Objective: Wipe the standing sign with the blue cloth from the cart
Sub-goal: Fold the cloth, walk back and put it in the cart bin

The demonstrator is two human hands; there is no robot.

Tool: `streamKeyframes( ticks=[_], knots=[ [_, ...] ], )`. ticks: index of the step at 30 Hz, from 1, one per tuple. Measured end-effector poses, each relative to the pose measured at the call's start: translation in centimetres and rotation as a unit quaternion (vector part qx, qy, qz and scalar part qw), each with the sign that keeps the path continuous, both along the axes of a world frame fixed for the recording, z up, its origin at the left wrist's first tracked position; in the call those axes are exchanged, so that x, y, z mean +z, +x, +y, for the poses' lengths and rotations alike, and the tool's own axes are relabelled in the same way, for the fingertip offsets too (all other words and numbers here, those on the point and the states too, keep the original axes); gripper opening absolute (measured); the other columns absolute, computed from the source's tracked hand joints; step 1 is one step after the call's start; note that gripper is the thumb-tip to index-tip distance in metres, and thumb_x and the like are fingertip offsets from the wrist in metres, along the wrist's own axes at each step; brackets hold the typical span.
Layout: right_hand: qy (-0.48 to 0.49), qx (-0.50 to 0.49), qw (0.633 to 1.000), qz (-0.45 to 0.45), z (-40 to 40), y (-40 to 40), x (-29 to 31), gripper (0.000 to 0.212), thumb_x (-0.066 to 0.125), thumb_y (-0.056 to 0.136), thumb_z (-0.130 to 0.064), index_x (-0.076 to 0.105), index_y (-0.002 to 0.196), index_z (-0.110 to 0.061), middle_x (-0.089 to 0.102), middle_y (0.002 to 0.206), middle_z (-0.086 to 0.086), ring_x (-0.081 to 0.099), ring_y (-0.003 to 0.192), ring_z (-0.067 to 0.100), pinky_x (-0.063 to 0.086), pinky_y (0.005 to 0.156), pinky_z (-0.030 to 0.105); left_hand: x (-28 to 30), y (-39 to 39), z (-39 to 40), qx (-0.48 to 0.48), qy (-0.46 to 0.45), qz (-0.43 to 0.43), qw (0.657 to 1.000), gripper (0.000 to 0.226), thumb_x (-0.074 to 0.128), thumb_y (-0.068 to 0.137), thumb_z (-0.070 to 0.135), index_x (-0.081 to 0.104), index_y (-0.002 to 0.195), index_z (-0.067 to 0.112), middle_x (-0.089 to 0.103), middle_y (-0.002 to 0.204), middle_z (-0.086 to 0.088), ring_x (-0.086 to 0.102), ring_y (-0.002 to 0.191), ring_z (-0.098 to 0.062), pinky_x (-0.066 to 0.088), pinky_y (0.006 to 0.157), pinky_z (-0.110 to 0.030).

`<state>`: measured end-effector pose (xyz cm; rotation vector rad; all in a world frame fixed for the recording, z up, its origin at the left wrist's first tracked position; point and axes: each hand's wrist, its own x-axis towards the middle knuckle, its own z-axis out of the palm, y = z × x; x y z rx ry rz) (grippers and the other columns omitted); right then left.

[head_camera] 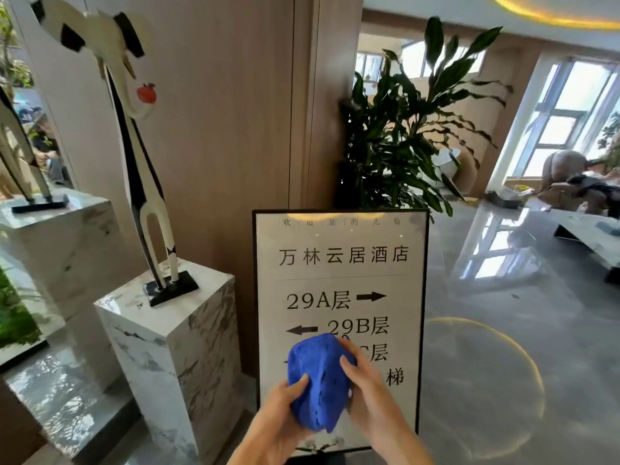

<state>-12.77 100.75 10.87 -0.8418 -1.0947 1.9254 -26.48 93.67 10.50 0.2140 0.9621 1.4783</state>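
Note:
The standing sign (339, 273) is a tall white panel in a thin black frame, printed with black characters and arrows, upright on the floor straight ahead. A bunched blue cloth (318, 380) is held in front of the sign's lower half. My left hand (278, 421) grips the cloth from below and the left, thumb on top. My right hand (369, 394) holds its right side, fingers curled over the edge. The cloth and hands hide part of the sign's lower text. I cannot tell whether the cloth touches the panel.
A marble pedestal (167, 347) with a tall black-and-white sculpture (141, 169) stands just left of the sign; a second pedestal (60, 236) is further left. A leafy plant (402, 129) rises behind the sign. Glossy grey floor (503, 347) spreads right toward a low table (590, 236).

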Motion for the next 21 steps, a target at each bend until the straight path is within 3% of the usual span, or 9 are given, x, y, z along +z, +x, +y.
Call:
streamKeyframes(
  ticks=[2, 4, 7, 12, 15, 18, 21],
  knots=[
    [0.022, 0.037, 0.999, -0.018, 0.7, 1.0, 1.2, 0.060, 0.082, 0.076, -0.017, 0.059, 0.132, -0.020, 0.068, 0.131, 0.008, 0.066, 0.119, 0.028, 0.057, 0.082, 0.035, 0.2, -0.7, 0.3, -0.014, 0.011, 0.048, 0.999, 0.027, 0.048, 0.099, 0.004, 0.059, 0.121, -0.006, 0.070, 0.106, -0.023, 0.068, 0.090, -0.034, 0.060, 0.060, -0.037],
    [0.026, 0.054, 0.998, -0.034, 1.5, 1.7, 2.1, 0.066, 0.082, 0.074, -0.015, 0.056, 0.135, -0.021, 0.065, 0.133, 0.008, 0.065, 0.120, 0.030, 0.058, 0.082, 0.040, 0.6, -1.6, 0.6, -0.015, 0.018, 0.075, 0.997, 0.030, 0.052, 0.100, 0.009, 0.059, 0.127, -0.004, 0.070, 0.119, -0.025, 0.068, 0.102, -0.037, 0.059, 0.072, -0.041],
    [0.037, 0.069, 0.996, -0.046, 2.2, 2.4, 3.6, 0.074, 0.084, 0.072, -0.011, 0.053, 0.139, -0.024, 0.061, 0.137, 0.007, 0.063, 0.122, 0.029, 0.058, 0.084, 0.042, 1.8, -2.4, 1.2, -0.025, 0.033, 0.112, 0.993, 0.032, 0.061, 0.096, 0.021, 0.064, 0.124, 0.005, 0.074, 0.116, -0.016, 0.071, 0.107, -0.035, 0.058, 0.081, -0.045],
    [0.114, 0.057, 0.988, -0.083, 3.4, 3.5, 6.0, 0.059, 0.076, 0.085, 0.000, 0.061, 0.132, -0.034, 0.067, 0.127, 0.004, 0.067, 0.117, 0.025, 0.059, 0.092, 0.046, 3.5, -3.0, 2.0, -0.037, 0.059, 0.145, 0.987, 0.042, 0.067, 0.088, 0.022, 0.064, 0.126, 0.004, 0.073, 0.119, -0.016, 0.070, 0.109, -0.033, 0.056, 0.089, -0.046],
    [0.154, 0.044, 0.982, -0.104, 3.9, 3.9, 7.2, 0.050, 0.070, 0.089, 0.004, 0.065, 0.127, -0.028, 0.071, 0.122, 0.009, 0.068, 0.114, 0.029, 0.059, 0.092, 0.044, 4.3, -3.4, 2.5, -0.041, 0.082, 0.155, 0.984, 0.046, 0.068, 0.086, 0.020, 0.062, 0.128, 0.001, 0.071, 0.123, -0.017, 0.068, 0.114, -0.032, 0.055, 0.090, -0.042],
    [0.202, 0.023, 0.969, -0.144, 4.4, 4.1, 8.1, 0.035, 0.068, 0.090, 0.004, 0.073, 0.113, -0.021, 0.075, 0.114, 0.007, 0.069, 0.111, 0.026, 0.059, 0.093, 0.041, 5.1, -3.4, 2.8, -0.049, 0.093, 0.181, 0.978, 0.038, 0.064, 0.090, 0.019, 0.064, 0.126, 0.005, 0.073, 0.121, -0.012, 0.070, 0.112, -0.027, 0.058, 0.083, -0.039],
    [0.244, 0.017, 0.952, -0.184, 4.6, 4.4, 8.8, 0.031, 0.068, 0.090, 0.004, 0.079, 0.105, -0.022, 0.075, 0.113, -0.004, 0.068, 0.111, 0.017, 0.057, 0.096, 0.037, 5.7, -3.1, 3.0, -0.049, 0.086, 0.218, 0.971, 0.027, 0.058, 0.099, 0.016, 0.064, 0.125, 0.012, 0.072, 0.123, -0.009, 0.070, 0.111, -0.025, 0.057, 0.088, -0.040]
  ],
)
